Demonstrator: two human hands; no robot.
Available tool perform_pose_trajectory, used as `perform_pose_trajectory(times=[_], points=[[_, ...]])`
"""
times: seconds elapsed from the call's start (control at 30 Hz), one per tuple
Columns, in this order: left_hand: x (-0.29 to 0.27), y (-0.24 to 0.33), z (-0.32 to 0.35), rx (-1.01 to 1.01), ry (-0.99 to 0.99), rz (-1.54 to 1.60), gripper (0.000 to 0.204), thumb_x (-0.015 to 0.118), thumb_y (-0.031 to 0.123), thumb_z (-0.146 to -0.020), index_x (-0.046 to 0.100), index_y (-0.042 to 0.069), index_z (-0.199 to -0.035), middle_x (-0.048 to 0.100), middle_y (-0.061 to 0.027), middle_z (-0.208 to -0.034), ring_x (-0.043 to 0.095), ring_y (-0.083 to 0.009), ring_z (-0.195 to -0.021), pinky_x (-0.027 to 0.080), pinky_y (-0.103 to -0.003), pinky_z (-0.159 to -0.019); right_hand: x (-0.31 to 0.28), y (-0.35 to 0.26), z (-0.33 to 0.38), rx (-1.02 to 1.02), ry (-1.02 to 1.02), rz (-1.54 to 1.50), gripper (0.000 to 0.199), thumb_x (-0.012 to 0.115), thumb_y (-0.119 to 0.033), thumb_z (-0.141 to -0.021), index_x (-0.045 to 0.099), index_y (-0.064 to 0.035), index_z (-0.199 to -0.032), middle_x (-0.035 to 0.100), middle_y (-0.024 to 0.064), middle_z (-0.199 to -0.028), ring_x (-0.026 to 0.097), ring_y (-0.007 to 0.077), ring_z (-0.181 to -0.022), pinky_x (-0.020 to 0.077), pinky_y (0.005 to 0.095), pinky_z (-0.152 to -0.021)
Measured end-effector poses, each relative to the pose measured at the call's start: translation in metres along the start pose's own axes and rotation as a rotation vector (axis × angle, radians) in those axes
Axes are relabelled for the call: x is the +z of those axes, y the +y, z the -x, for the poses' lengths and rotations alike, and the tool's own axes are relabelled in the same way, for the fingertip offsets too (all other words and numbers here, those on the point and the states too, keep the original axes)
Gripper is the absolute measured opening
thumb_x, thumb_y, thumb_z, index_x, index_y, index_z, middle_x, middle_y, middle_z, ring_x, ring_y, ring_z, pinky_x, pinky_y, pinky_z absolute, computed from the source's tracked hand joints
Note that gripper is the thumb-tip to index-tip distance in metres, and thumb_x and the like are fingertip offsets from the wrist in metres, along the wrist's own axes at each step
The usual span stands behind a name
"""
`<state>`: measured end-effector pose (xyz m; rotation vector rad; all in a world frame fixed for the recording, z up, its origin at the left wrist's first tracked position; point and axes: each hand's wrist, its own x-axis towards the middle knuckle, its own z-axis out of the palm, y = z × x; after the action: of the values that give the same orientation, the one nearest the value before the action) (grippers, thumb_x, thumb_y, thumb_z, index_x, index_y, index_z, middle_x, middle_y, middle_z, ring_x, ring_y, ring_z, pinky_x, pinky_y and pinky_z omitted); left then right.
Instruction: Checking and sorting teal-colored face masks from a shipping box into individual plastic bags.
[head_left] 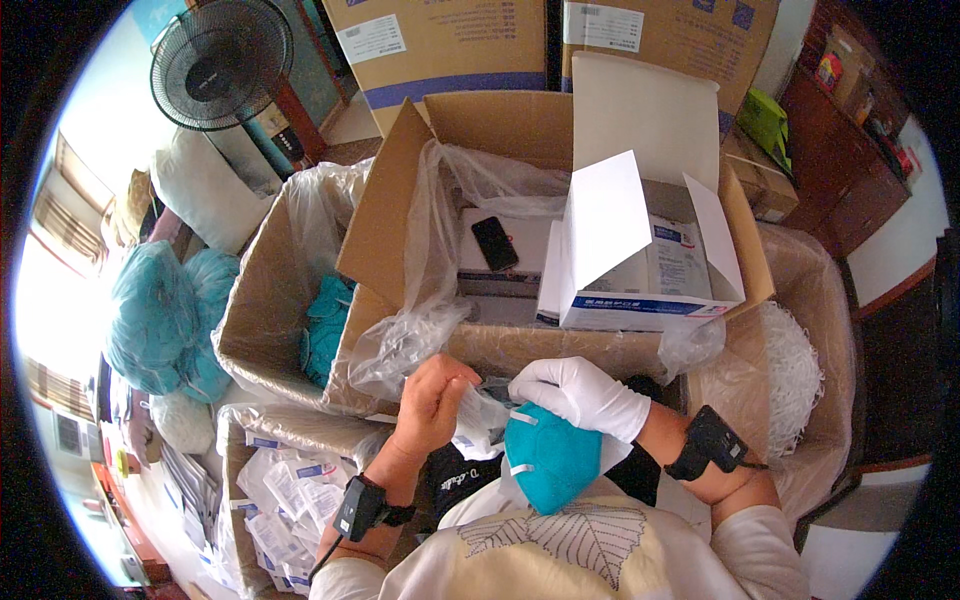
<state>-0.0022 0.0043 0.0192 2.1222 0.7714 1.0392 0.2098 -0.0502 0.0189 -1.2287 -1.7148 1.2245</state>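
My right hand (pixel 575 393), in a white glove, is closed on the upper edge of a teal cup-shaped face mask (pixel 553 458). Two pale tabs show along the mask's left side, and it hangs close to my chest. My bare left hand (pixel 436 400) is closed in a pinch beside it, at the top of a clear plastic pouch (pixel 482 418). Part of the pouch lies behind the mask, and the exact grip of my left fingertips is partly hidden.
Ahead stands a large carton (pixel 600 350) holding an open white box (pixel 640 312) of packets and a black phone (pixel 495 244). A lined carton (pixel 262 290) at left contains teal masks; another below holds packaged pouches (pixel 292 500). White shredded filler (pixel 795 380) lies right.
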Motion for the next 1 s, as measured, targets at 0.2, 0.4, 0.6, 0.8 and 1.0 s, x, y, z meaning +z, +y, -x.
perform_pose_trajectory(times=[0.2,0.4,0.6,0.8,1.0], points=[[0.005,0.0,0.005,-0.199,0.026,0.067,0.013,0.047,0.007,-0.086,0.057,0.001,-0.081,0.057,-0.0118,-0.076,0.055,-0.0257,-0.07,0.043,-0.031,-0.065,0.009,-0.014,-0.001,-0.172,0.142,0.536,0.012,0.056,-0.013,-0.079,0.058,-0.0106,-0.091,0.059,0.0047,-0.076,0.06,0.0237,-0.067,0.0464,0.0316,-0.06],[0.005,0.002,0.007,-0.206,0.015,0.025,0.015,0.046,0.009,-0.087,0.057,0.001,-0.081,0.056,-0.0111,-0.076,0.055,-0.0245,-0.071,0.043,-0.03,-0.065,0.001,-0.008,-0.007,-0.478,0.053,0.71,0.019,0.059,-0.019,-0.072,0.06,-0.0173,-0.092,0.053,0.0012,-0.065,0.057,0.0196,-0.057,0.0434,0.0313,-0.051],[0.004,0.005,0.008,-0.127,-0.02,0.046,0.013,0.047,0.007,-0.086,0.058,0.001,-0.081,0.057,-0.011,-0.077,0.055,-0.0251,-0.071,0.043,-0.031,-0.066,0.011,-0.006,-0.01,-0.29,0.045,0.427,0.016,0.056,-0.017,-0.079,0.063,-0.0162,-0.093,0.058,0.0067,-0.072,0.059,0.0279,-0.064,0.0467,0.0358,-0.056],[-0.002,0.003,0.015,-0.189,0.031,0.028,0.012,0.048,0.007,-0.085,0.057,0.001,-0.08,0.057,-0.0116,-0.077,0.055,-0.0263,-0.072,0.043,-0.031,-0.066,0.006,-0.018,-0.011,-0.174,-0.231,0.544,0.018,0.054,-0.016,-0.081,0.063,-0.0126,-0.096,0.061,0.0082,-0.086,0.06,0.0299,-0.075,0.0479,0.0355,-0.064],[0.008,0.004,0.013,-0.114,0.038,-0.018,0.008,0.051,0.005,-0.082,0.057,0.001,-0.079,0.056,-0.0121,-0.075,0.055,-0.0274,-0.069,0.044,-0.032,-0.062,0.015,-0.008,-0.01,-0.187,-0.244,0.194,0.024,0.051,-0.03,-0.083,0.063,-0.0129,-0.096,0.059,0.012,-0.097,0.058,0.0303,-0.088,0.0463,0.0359,-0.075]])
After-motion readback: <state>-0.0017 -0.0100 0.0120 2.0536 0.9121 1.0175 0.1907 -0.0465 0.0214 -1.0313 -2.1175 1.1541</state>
